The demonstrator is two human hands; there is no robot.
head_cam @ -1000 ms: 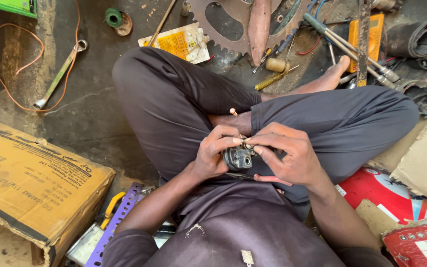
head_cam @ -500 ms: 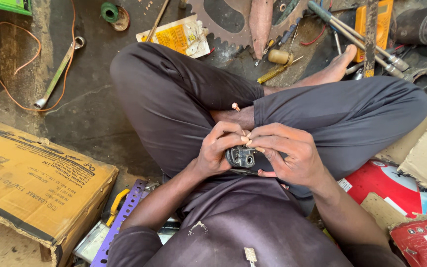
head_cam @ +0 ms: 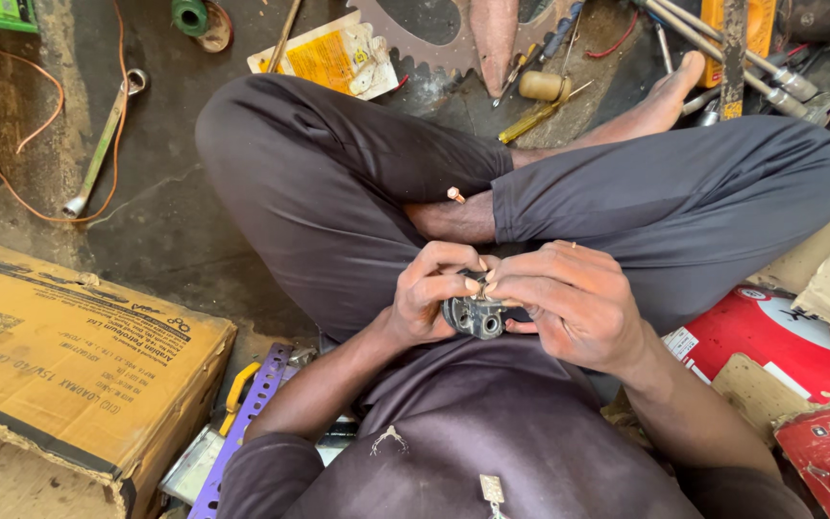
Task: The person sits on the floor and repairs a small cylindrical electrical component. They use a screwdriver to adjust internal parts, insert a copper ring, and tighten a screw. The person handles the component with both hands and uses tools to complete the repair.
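I sit cross-legged on a dirty floor in dark trousers. Both hands meet over my lap around a small dark metal part point(head_cam: 476, 315) with round holes. My left hand point(head_cam: 431, 293) grips its left side, thumb and fingers curled over the top. My right hand point(head_cam: 567, 303) holds the right side, and its fingertips pinch at the top of the part beside the left thumb. A tiny copper-coloured piece point(head_cam: 455, 195) rests on my leg just above the hands.
A brown cardboard box point(head_cam: 69, 356) lies at my left, a purple perforated strip point(head_cam: 242, 423) beside it. Ahead lie a toothed sprocket point(head_cam: 405, 43), screwdrivers point(head_cam: 540, 106), a spanner point(head_cam: 98, 144), an orange wire point(head_cam: 12, 163) and a yellow packet point(head_cam: 324, 58). Red packaging point(head_cam: 790, 346) sits at my right.
The hands stay on the part with only slight finger movement. The view has shifted a little, so the floor clutter sits higher in frame.
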